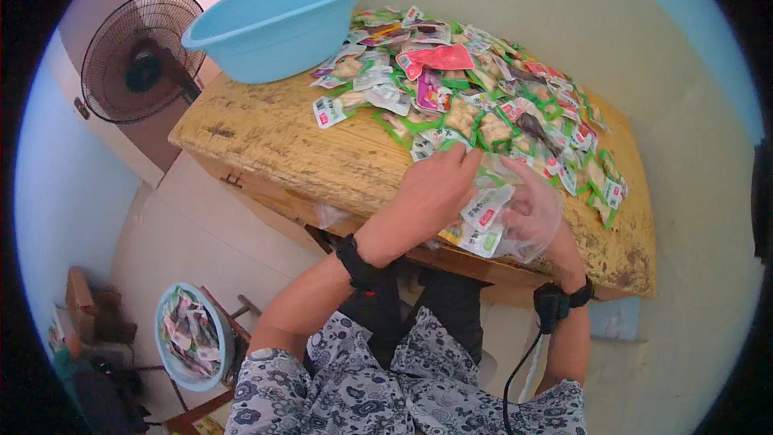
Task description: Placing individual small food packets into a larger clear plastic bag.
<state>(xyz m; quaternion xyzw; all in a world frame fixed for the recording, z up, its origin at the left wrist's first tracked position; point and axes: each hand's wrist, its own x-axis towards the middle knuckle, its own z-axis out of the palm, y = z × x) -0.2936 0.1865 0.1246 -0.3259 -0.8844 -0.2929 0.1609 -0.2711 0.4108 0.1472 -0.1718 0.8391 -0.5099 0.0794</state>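
My left hand (pixel 438 187) bends over the near edge of a heap of small vacuum-sealed food packets (pixel 462 118). Its fingertips meet the packets, and whether they pinch one is hidden. To its right, my right hand (pixel 528 202) is seen partly through a clear plastic bag (pixel 546 223), which it holds at the table's front edge. Inside or behind that film are several packets with white printed labels, among them a white packet (pixel 488 206) between my two hands. A flat red packet (pixel 438 59) lies on top of the heap.
The heap rests on a worn yellow wooden table (pixel 272 127) with drawers. A large blue plastic basin (pixel 278 30) stands at its back left. Beyond is a black-caged fan (pixel 142 60). At lower left, a smaller blue basin (pixel 226 338) holds packets beside a wooden stool. A wall borders the right.
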